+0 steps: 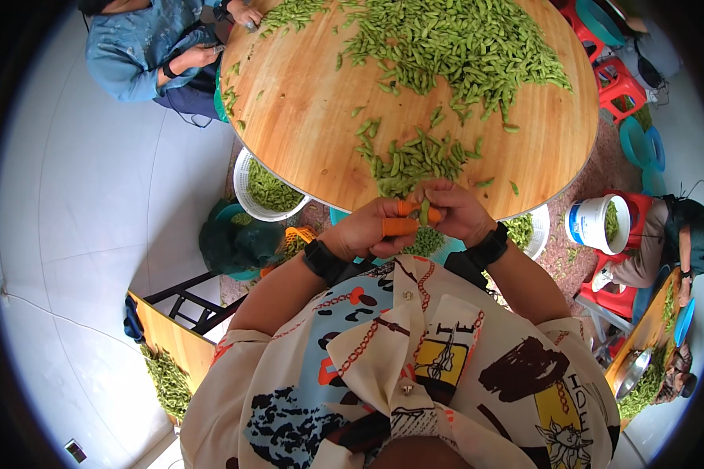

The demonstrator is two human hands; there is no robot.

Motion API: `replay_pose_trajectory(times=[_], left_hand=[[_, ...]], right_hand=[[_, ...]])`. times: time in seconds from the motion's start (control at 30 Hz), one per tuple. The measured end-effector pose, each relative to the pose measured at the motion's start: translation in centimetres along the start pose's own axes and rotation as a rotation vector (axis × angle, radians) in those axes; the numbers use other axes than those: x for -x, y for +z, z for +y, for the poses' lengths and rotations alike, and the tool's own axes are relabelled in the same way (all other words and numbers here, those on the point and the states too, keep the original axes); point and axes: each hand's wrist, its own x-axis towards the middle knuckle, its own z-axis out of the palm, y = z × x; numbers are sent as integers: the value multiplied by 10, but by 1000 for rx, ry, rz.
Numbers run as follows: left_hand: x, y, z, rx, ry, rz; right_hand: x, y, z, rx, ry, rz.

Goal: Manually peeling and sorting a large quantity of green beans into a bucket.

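A green soybean pod (425, 211) is pinched between both hands, just off the near edge of the round wooden table (297, 109). My left hand (368, 227) is closed, with orange covers on its fingers, and grips the pod from one side. On the other side my right hand (461, 209) holds it with bent fingers; another orange cover shows where the two hands meet. Just beyond them lies a small pile of pods (418, 160) on the table. Green beans (426, 241) sit below my hands in a light-blue container, partly hidden by my wrists.
A large heap of pods (454, 43) covers the table's far side. White baskets (244, 181) stand under its rim, beside a dark-lined tub (227, 238). A person in blue (137, 55) works at far left. On the right are a white bucket (594, 223) and red stools (622, 86).
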Motion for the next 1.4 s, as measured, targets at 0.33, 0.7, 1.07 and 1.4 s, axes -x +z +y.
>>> replay_pose_trajectory(times=[0.33,0.7,1.07,1.4], left_hand=[[-10,0,-2,-471,0,264],[-5,-14,13,-532,-56,204],[-17,-9,-8,-933,449,576],[-15,-22,-8,-740,327,410]], right_hand=[[3,22,-19,846,-35,363],[8,21,-26,614,13,361],[-1,23,-9,498,-100,480],[4,22,-9,426,-99,456]])
